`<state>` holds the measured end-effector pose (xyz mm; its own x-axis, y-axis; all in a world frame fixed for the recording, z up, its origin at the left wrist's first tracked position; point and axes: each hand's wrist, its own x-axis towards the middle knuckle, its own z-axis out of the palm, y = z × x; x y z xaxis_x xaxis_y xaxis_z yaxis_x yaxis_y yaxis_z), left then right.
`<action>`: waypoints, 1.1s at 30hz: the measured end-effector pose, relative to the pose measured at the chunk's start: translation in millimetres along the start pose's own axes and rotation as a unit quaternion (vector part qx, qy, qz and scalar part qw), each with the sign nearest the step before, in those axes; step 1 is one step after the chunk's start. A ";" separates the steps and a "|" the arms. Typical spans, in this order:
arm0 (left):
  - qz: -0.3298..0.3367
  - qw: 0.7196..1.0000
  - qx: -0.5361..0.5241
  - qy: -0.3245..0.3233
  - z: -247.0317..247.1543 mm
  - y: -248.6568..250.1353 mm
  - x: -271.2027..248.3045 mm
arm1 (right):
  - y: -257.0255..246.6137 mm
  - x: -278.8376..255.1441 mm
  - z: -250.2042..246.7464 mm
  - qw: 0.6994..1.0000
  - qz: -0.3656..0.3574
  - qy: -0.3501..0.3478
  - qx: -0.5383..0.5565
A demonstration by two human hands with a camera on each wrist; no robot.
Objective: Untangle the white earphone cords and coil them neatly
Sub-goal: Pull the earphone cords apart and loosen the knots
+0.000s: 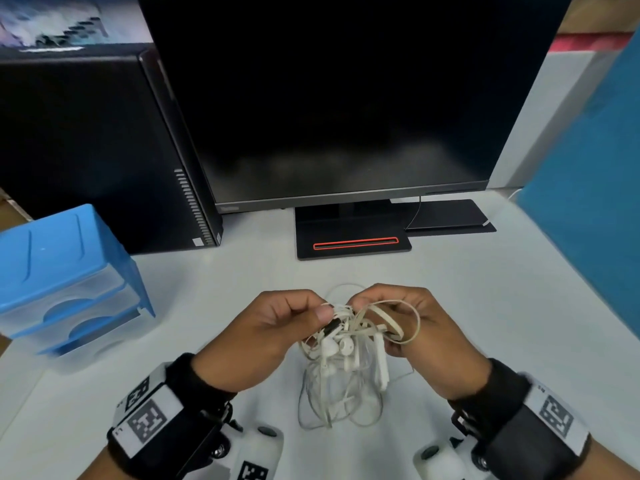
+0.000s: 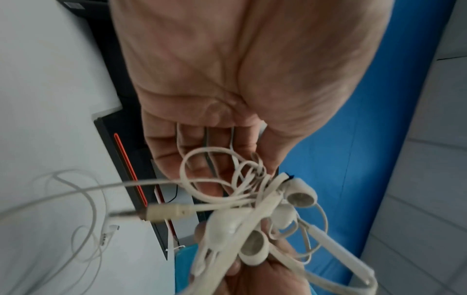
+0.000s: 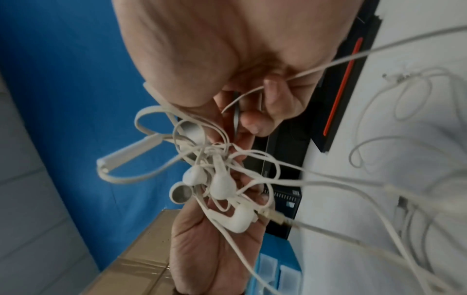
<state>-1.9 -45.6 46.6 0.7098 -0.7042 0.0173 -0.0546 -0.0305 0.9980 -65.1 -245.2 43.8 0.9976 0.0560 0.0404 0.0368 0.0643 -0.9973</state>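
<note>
A tangled bundle of white earphone cords hangs between both hands above the white desk. My left hand pinches the top of the knot with thumb and curled fingers. My right hand grips flat cord loops on the knot's right side. Several earbuds and an inline remote dangle in the clump. Loose loops trail down onto the desk. The left wrist view shows a jack plug sticking out of the knot.
A black monitor on its stand faces me, with a black computer tower to its left. A blue plastic drawer unit stands at the left. A blue partition borders the right side.
</note>
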 end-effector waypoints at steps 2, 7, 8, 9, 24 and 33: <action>-0.003 1.000 -0.013 0.002 1.8 3.8 -1.4 | 1.4 -0.4 1.5 1.000 0.022 0.003 0.012; -0.009 0.998 -0.065 -0.006 5.0 10.3 -6.5 | -1.9 -2.0 2.3 0.998 0.035 0.010 0.043; -0.009 0.998 -0.068 -0.011 4.9 10.8 -6.9 | -2.9 -2.0 2.8 0.998 0.033 0.010 0.046; -0.006 0.998 -0.065 -0.012 5.0 11.1 -7.0 | -2.7 -1.7 3.0 0.998 0.028 0.015 0.047; 0.162 0.899 0.390 0.118 20.6 4.4 -11.9 | 0.1 -9.1 14.6 0.994 0.000 0.101 -0.038; 0.109 0.974 0.175 0.095 19.0 3.2 -7.4 | 2.0 -5.9 10.0 0.999 -0.030 0.030 -0.028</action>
<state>-20.6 -54.0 48.6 0.7703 -0.5778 0.2698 -0.4300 -0.1581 0.8889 -71.5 -235.4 42.2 0.9952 -0.0063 0.0973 0.0974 0.0091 -0.9952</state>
